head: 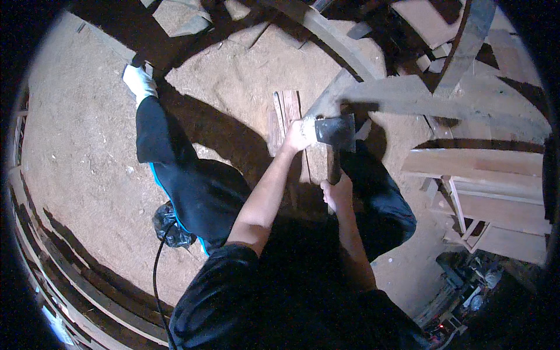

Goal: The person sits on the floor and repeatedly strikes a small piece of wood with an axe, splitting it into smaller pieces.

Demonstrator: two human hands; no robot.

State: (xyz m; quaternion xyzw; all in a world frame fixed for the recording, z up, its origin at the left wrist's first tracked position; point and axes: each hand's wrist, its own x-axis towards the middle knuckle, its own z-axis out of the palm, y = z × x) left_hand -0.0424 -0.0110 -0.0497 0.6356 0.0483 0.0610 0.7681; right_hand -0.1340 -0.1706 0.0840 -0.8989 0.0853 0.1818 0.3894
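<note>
My right hand [339,192] is wrapped around the wooden handle [333,164] of an axe. The dark, broad axe head [336,130] is raised in front of me, slightly blurred. My left hand [300,135] is right beside the head's left edge, bent at the fingers. Glare whitens its fingertips, so what they hold or touch is unclear. Just beyond that hand lie reddish-brown wood pieces [288,104], partly hidden by the hand and forearm. My legs are spread around this spot, with the white-covered foot [141,82] far out to the left.
A heavy curved timber frame [393,94] crosses the upper right. Boards on a support [477,168] are at the right, tools and clutter [472,288] below them. Long planks [100,302] line the lower left. A black plastic bag [170,225] and a black cord [155,271] are beside my left leg.
</note>
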